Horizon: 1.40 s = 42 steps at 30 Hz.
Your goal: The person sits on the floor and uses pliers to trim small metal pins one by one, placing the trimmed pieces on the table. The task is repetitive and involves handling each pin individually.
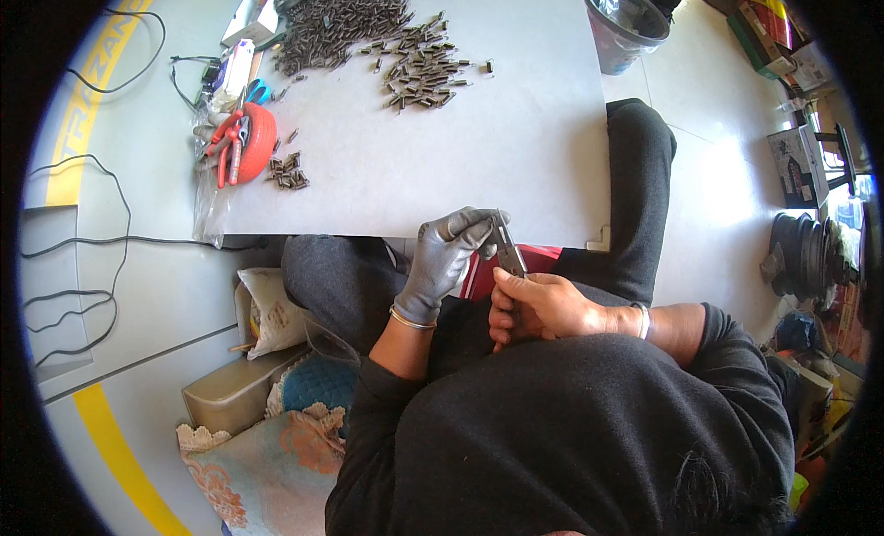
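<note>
My left hand point(449, 253), in a grey coated glove, pinches something small at its fingertips, most likely a metal spring, just beyond the table's near edge. My bare right hand point(542, 304) grips a pair of pliers point(510, 256), whose jaws point up to the left fingertips. Whether the jaws hold the small part cannot be told. On the white table point(525, 142) lie a large heap of small metal springs point(345, 25), a looser group of springs point(425, 70) beside it, and a small pile of springs point(289, 171) at the left.
Red-handled pliers point(231, 146) rest against a red round object point(261, 142) at the table's left edge, with blue-handled scissors point(257, 92) behind. An open white box point(252, 21) stands farther back. A bucket point(625, 32) is on the floor beyond the table's right side.
</note>
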{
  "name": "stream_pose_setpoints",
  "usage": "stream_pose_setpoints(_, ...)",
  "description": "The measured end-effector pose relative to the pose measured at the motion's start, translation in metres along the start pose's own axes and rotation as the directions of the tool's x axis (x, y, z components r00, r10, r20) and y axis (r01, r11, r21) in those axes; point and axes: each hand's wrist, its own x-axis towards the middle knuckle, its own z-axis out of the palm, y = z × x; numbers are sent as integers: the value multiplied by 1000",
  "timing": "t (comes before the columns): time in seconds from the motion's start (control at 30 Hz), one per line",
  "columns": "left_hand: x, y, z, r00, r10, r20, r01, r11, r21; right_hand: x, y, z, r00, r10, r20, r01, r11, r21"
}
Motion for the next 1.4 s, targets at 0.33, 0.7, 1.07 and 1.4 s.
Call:
stream_pose_setpoints(0.33, 12, -1, -3, 995, 56, -81, -58, 998, -18, 13, -1, -18, 992, 16, 123, -27, 996, 88)
stream_pose_setpoints(0.7, 112, 61, -121, 714, 683, -154, -264, 467, 844, 8, -1, -21, 991, -10, 132, -28, 960, 278)
stream_pose_setpoints(1.07, 105, 90, -248, 694, 630, -349, 635, -306, 710, 13, -2, -24, 992, -28, 126, -6, 967, 256)
stream_pose_setpoints(1.4, 83, 93, -154, 736, 445, -510, -288, 888, 359, 9, -6, -23, 955, -89, 282, 84, 996, 30)
